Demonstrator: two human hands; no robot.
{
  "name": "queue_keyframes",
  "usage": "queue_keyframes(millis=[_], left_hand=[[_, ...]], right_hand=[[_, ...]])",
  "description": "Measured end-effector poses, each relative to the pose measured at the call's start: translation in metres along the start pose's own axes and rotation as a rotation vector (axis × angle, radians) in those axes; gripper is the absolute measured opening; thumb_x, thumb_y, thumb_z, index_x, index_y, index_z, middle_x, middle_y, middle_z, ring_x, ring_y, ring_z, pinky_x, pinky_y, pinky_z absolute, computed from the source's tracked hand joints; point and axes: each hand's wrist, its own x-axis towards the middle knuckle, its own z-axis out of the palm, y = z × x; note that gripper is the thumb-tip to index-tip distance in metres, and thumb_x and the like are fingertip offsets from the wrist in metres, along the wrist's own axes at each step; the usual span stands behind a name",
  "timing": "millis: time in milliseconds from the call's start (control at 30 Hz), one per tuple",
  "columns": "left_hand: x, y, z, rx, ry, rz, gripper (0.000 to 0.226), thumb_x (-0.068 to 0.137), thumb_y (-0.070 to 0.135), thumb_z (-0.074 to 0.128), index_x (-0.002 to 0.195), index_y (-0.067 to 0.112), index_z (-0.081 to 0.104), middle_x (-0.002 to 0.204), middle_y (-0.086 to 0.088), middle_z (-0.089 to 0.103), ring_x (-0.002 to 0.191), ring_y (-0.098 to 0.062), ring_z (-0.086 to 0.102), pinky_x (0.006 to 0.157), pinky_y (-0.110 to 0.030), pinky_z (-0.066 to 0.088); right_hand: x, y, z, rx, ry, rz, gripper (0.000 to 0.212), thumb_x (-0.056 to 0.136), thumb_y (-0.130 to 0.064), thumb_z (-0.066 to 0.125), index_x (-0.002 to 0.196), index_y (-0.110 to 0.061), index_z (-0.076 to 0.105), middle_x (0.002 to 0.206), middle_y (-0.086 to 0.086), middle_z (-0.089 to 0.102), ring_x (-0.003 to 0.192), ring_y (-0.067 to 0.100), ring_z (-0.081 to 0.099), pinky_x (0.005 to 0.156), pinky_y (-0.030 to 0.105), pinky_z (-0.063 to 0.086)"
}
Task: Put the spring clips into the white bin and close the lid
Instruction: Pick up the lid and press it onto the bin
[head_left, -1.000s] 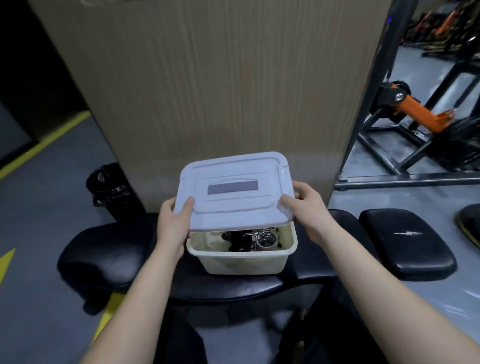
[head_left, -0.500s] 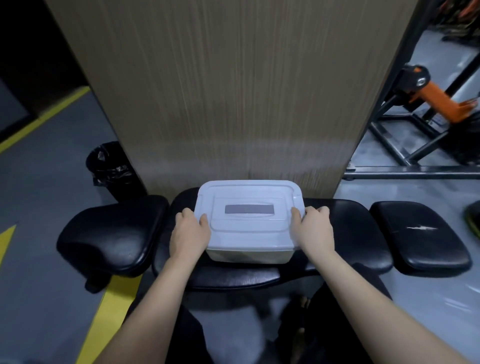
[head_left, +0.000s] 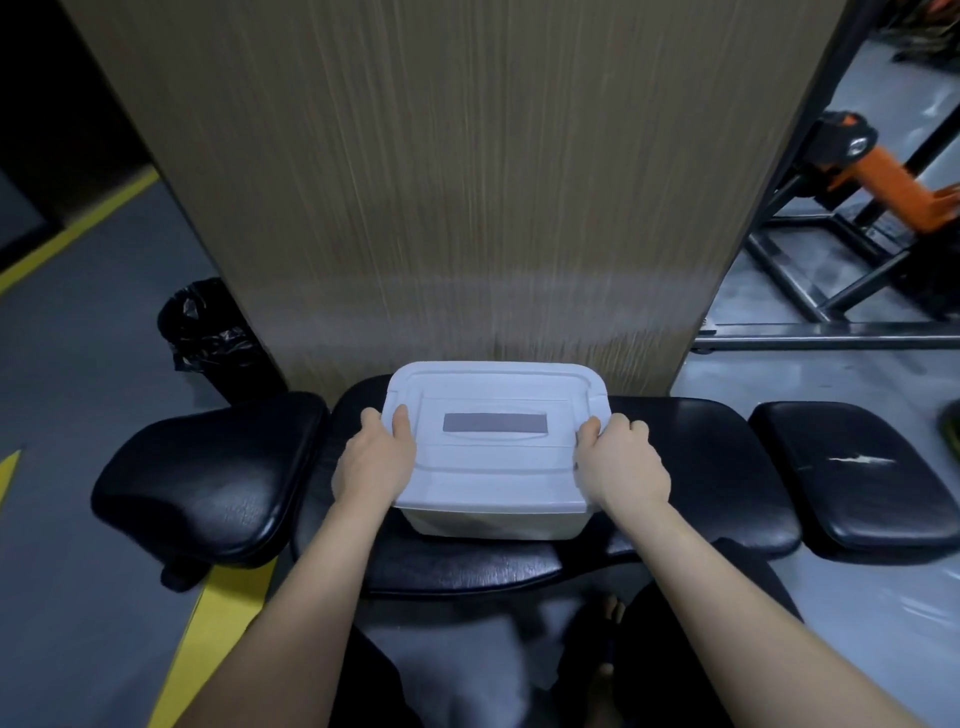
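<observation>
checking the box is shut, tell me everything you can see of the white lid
The white lid looks like translucent plastic, rectangular with rounded corners, a raised border and a grey rectangular patch in the middle. It lies flat on the white bin, covering it; whether it has fully snapped shut cannot be told. The left hand and the right hand press on its two short sides, thumbs on top.

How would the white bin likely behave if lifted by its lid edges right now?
The lid looks thin and smooth, so it may flex or slip. Both hands press its edges, but whether it has latched can't be told; the bin might drop away. Its wide, low shape probably resists tipping.
</observation>
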Motion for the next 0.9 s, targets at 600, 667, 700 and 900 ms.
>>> queue_keyframes(millis=[600, 667, 700, 900], left_hand=[[0.010, 0.015, 0.008, -0.226, -0.073, -0.046, 0.047, 0.100, 0.059, 0.028, 0.107, 0.012, 0.030, 0.092, -0.007, 0.054, 0.085, -0.030, 0.058, 0.064, -0.038, 0.043], [0.007, 0.013, 0.006, -0.277, -0.098, -0.057, 0.047, 0.100, 0.059, 0.030, 0.108, 0.013, 0.029, 0.091, -0.006, 0.053, 0.082, -0.027, 0.056, 0.064, -0.037, 0.042], [0.007, 0.013, 0.005, -0.275, -0.106, -0.056, 0.046, 0.100, 0.059, 0.030, 0.108, 0.013, 0.029, 0.090, -0.006, 0.054, 0.079, -0.025, 0.055, 0.064, -0.037, 0.042], [0.000, 0.016, -0.003, -0.110, -0.005, 0.035, 0.038, 0.100, 0.054, 0.032, 0.130, 0.030, 0.028, 0.124, -0.010, 0.046, 0.100, -0.034, 0.055, 0.075, -0.043, 0.042]], right_hand=[[0.028, 0.006, -0.002, 0.290, -0.092, 0.070, 0.054, 0.100, -0.057, 0.023, 0.122, -0.015, 0.048, 0.104, 0.008, 0.060, 0.089, 0.031, 0.053, 0.073, 0.040, 0.042], [0.028, 0.003, -0.003, 0.257, -0.091, 0.064, 0.054, 0.101, -0.056, 0.023, 0.123, -0.013, 0.047, 0.104, 0.009, 0.060, 0.088, 0.032, 0.054, 0.071, 0.039, 0.041], [0.028, 0.002, -0.004, 0.231, -0.083, 0.061, 0.055, 0.101, -0.055, 0.022, 0.124, -0.012, 0.047, 0.108, 0.010, 0.059, 0.090, 0.032, 0.054, 0.071, 0.039, 0.041], [0.013, -0.005, -0.016, -0.108, 0.070, -0.109, 0.057, 0.105, -0.044, 0.030, 0.155, -0.017, 0.024, 0.143, 0.013, 0.035, 0.122, 0.033, 0.043, 0.082, 0.043, 0.042]])
